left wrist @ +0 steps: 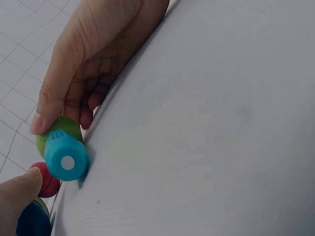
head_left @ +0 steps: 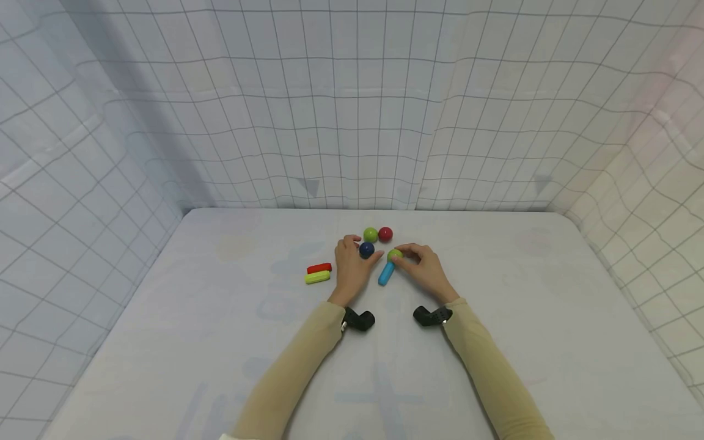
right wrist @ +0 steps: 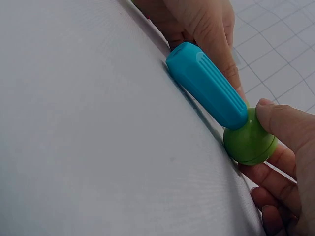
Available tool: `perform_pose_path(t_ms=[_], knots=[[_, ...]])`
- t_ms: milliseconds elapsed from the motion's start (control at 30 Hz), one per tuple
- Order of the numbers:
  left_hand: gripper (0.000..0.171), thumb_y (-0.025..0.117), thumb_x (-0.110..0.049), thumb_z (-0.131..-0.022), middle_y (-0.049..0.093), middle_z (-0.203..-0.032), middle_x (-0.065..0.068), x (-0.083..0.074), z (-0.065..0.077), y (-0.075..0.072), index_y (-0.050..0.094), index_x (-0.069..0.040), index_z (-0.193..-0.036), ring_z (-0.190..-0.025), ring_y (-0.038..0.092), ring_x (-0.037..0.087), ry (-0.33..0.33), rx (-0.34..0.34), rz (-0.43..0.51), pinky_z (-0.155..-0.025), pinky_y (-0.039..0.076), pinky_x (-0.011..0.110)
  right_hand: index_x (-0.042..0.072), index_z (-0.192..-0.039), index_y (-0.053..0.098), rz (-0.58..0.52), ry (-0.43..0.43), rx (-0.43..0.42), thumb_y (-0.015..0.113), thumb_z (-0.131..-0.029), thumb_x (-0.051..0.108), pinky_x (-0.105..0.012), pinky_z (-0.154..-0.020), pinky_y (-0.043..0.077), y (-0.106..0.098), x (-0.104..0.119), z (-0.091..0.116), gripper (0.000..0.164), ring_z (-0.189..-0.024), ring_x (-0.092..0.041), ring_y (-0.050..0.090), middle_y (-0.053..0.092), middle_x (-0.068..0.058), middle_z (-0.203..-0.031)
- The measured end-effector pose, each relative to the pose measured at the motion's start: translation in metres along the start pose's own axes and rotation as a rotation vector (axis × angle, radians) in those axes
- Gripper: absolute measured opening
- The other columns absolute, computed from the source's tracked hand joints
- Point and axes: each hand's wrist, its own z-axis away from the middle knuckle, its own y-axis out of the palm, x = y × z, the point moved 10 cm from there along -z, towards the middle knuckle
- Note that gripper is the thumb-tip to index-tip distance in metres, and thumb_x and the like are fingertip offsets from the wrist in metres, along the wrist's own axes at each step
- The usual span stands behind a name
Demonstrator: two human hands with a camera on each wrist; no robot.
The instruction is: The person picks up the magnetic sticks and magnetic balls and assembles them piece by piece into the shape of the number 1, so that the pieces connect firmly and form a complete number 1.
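My right hand (head_left: 422, 266) pinches a green ball (right wrist: 250, 136) between thumb and fingers. A light blue ridged handle (right wrist: 206, 84) meets that ball end to end, its far end pointing back toward me in the head view. My left hand (head_left: 352, 261) is spread around a dark blue ball (head_left: 366, 250), its fingers on the far left side and its straight thumb on the near right. In the left wrist view, the dark blue ball (left wrist: 33, 220) shows partly under the thumb (left wrist: 22, 189); the left fingers are hidden there.
Just beyond the hands, another green ball (head_left: 370, 234) and a red ball (head_left: 385, 234) sit side by side. Left of my left hand lie a red handle (head_left: 319, 268) and a yellow handle (head_left: 317, 277). Grid-patterned sheets (head_left: 352, 104) rise behind the white table (head_left: 220, 342).
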Motion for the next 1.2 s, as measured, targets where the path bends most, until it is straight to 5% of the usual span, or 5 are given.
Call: perform_pose_path(t_ms=[300, 1200], knots=[[0.053, 0.072, -0.041, -0.083, 0.043, -0.097, 0.011, 0.006, -0.006, 0.006, 0.042, -0.005, -0.107, -0.093, 0.04, 0.027, -0.029, 0.003, -0.071, -0.077, 0.035, 0.034, 0.013, -0.113, 0.068, -0.015, 0.011, 0.015, 0.068, -0.087, 0.039, -0.041, -0.088, 0.04, 0.001, -0.001, 0.0, 0.037, -0.098, -0.021, 0.05, 0.063, -0.004, -0.108], [0.035, 0.069, -0.023, -0.089, 0.051, -0.106, 0.014, 0.006, 0.017, -0.006, 0.054, -0.002, -0.113, -0.098, 0.048, 0.025, 0.006, 0.025, 0.075, -0.083, 0.042, 0.037, 0.011, -0.114, 0.067, -0.011, -0.008, -0.002, 0.069, -0.088, 0.035, -0.041, -0.088, 0.04, -0.001, 0.0, 0.0, 0.035, -0.099, -0.022, 0.051, 0.064, -0.005, -0.108]])
